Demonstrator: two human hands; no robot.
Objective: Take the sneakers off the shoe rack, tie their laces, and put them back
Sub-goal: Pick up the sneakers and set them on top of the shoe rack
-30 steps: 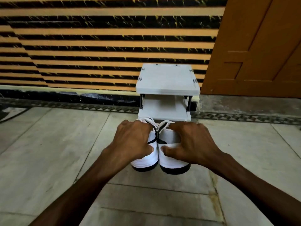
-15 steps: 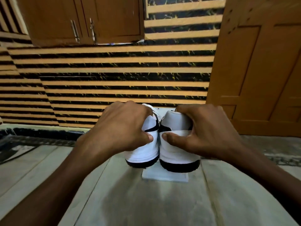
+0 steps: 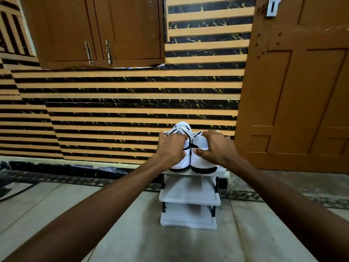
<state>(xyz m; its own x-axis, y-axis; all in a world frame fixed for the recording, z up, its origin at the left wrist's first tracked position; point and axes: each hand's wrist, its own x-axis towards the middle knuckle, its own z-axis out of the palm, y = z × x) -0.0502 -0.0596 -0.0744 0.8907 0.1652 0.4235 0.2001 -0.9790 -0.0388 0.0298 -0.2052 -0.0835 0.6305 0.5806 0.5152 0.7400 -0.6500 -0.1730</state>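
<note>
Two white sneakers with black soles and trim stand side by side on the top shelf of a small white shoe rack (image 3: 189, 199), heels toward me. My left hand (image 3: 172, 146) grips the left sneaker (image 3: 182, 161) over its top. My right hand (image 3: 217, 147) grips the right sneaker (image 3: 203, 164) the same way. White laces show above my left hand's fingers. The soles rest on or just above the top shelf; I cannot tell if they touch it.
The rack stands against a striped orange-and-black wall (image 3: 122, 110) on a pale tiled floor (image 3: 170, 242). A brown wooden door (image 3: 294, 91) is to the right. Brown cabinets (image 3: 98, 31) hang on the wall at upper left.
Both hands carried the sneakers up from the floor in front of the rack and forward onto its top shelf. The grip on each shoe stayed the same.
</note>
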